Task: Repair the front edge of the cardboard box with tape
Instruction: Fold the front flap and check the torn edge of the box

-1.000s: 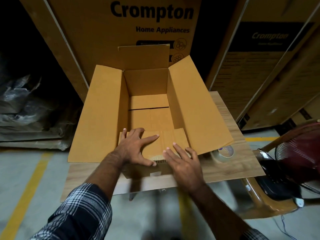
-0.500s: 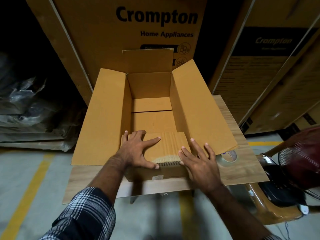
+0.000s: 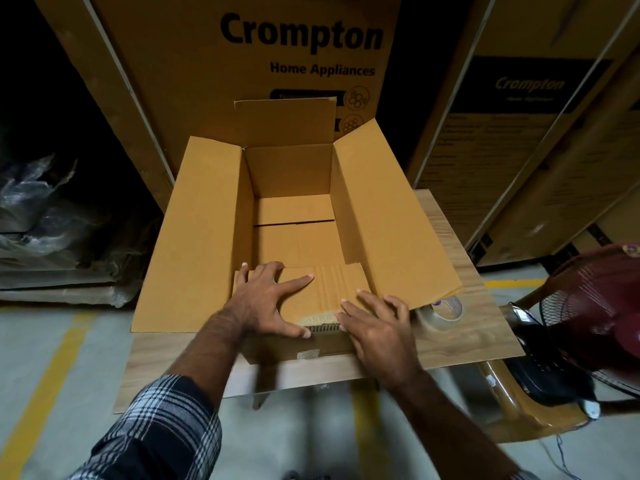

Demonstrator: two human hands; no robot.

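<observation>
An open cardboard box (image 3: pixel 194 237) stands on a wooden board, its side flaps spread outward. The near flap (image 3: pixel 332 285) is folded inward over the front edge, where the torn corrugated edge (image 3: pixel 322 323) shows. My left hand (image 3: pixel 266 303) lies flat on the left part of that flap, fingers spread. My right hand (image 3: pixel 377 327) rests flat on the flap's right corner and the front edge. A roll of clear tape (image 3: pixel 446 311) lies on the board just right of the box, partly under the right flap.
The wooden board (image 3: pixel 460 337) sits on a low support over a grey floor with yellow lines. Large Crompton cartons (image 3: pixel 298 57) stand behind. A dark red fan (image 3: pixel 595 313) and a brown chair are at the right. Plastic-wrapped bundles (image 3: pixel 45 216) lie left.
My right hand slid from the flap's middle to its right corner beside the right flap. My left hand stayed pressed on the flap.
</observation>
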